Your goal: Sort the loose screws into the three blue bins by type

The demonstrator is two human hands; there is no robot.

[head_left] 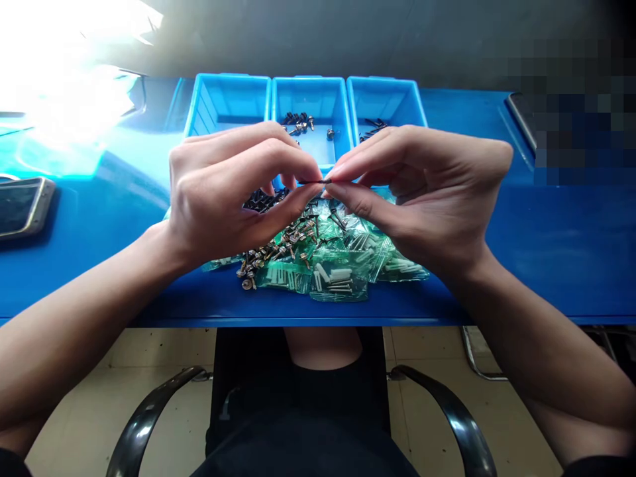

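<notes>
Between the fingertips of both hands is a thin dark screw [324,181], lying level in front of the middle bin. My left hand [238,192] pinches one end with thumb and forefinger. From the other side, my right hand [422,192] pinches the opposite end; the fingertips cover much of it. Under the hands lies a heap of loose screws [293,245], some dark, some silver with washer heads. Clear green-tinted packets [338,278] holding white plugs and screws are spread beside and beneath that heap.
Three blue bins stand side by side behind my hands: the left bin [231,76], the middle bin [309,79] with some screws, and the right bin [385,81] with dark screws. A phone [24,207] lies at the far left of the blue table [556,265].
</notes>
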